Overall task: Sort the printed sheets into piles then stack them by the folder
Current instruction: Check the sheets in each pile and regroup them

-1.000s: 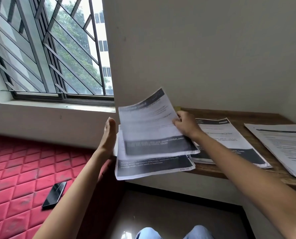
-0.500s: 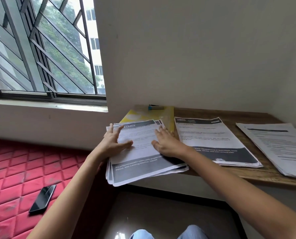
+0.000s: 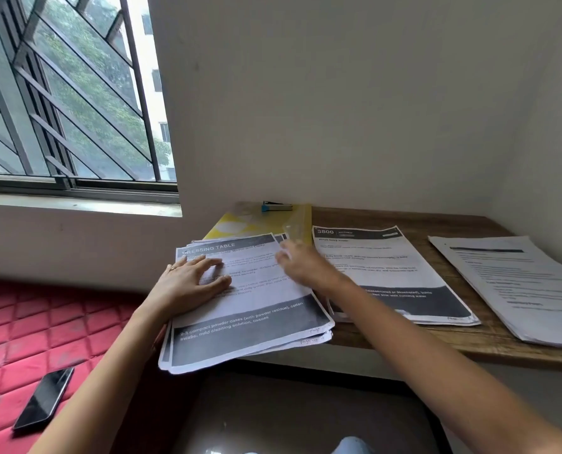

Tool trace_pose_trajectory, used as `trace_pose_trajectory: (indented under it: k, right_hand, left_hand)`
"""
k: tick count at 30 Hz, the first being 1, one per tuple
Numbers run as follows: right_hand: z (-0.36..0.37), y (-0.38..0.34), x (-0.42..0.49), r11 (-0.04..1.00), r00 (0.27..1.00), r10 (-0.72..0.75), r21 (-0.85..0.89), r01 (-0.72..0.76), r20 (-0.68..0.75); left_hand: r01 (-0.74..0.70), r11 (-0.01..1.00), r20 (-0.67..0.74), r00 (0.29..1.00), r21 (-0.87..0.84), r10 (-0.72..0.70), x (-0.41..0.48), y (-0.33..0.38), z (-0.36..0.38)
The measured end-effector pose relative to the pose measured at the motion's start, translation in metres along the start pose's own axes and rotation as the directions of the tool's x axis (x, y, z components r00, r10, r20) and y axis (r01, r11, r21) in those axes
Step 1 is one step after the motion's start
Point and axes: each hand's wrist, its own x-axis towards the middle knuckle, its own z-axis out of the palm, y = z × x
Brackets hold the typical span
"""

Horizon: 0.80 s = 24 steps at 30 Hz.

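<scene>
A plain pale wall filled the top of the frame, with a barred window (image 3: 70,103) at upper left and green trees beyond it. Down below, a wooden tabletop (image 3: 404,342) ran along the wall from the centre out to the right edge.

Three piles were on it. The left pile of printed sheets (image 3: 250,332), headed DRESSING TABLE, sat at centre frame with its near edge hanging off the tabletop's front. The yellow folder (image 3: 240,224) lay flat right behind it, partly under its far edge, with a small blue-and-dark object (image 3: 276,207) on the folder's back end against the wall. The middle pile (image 3: 397,267), marked 3800, lay just right of the folder. The third pile (image 3: 518,290) of plainer text pages sat at far right, apart from the middle one.

The left hand (image 3: 188,286) was flat on the top sheet of the left pile, its grip wide, fingers spread and pressing down, a ring on one finger. The right hand (image 3: 302,263) was over that pile's upper right corner and blurred. Its fingers looked stretched out and loose, nothing in the grip.

At lower left, a dark phone (image 3: 43,398) lay face up on a red quilted mattress (image 3: 17,329).
</scene>
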Motion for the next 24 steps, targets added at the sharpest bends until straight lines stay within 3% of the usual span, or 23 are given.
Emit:
trace_pose_trajectory:
  k: [2,6,13,18,20,24]
  right_hand:
    - [-0.013,0.011,0.01,0.998,0.993,0.059,-0.015,-0.061,-0.101]
    - [-0.018,0.03,0.023,0.985,0.984,0.166,-0.038,-0.169,-0.058]
    - [-0.011,0.035,0.029,0.954,0.97,0.212,0.242,-0.179,-0.118]
    - [-0.008,0.037,0.028,0.868,0.952,0.272,0.463,-0.181,-0.139]
    - [-0.007,0.036,0.028,0.865,0.945,0.279,0.471,-0.172,-0.168]
    - [-0.006,0.035,0.028,0.914,0.936,0.248,0.38,-0.141,-0.251]
  left_hand:
    - [-0.003,1.0,-0.012,1.0,0.007,0.003,0.001,-0.001,0.001]
    - [0.0,1.0,-0.013,1.0,0.021,0.0,0.0,0.0,0.005]
    - [0.005,1.0,-0.016,1.0,0.03,-0.004,0.002,-0.001,0.006]
    - [0.011,0.998,0.078,0.997,0.062,-0.016,0.006,-0.004,0.002]
    - [0.008,0.995,0.101,0.995,0.1,-0.018,0.005,-0.003,0.001]
    - [-0.058,0.991,-0.011,0.998,0.124,0.06,0.0,-0.002,0.002]
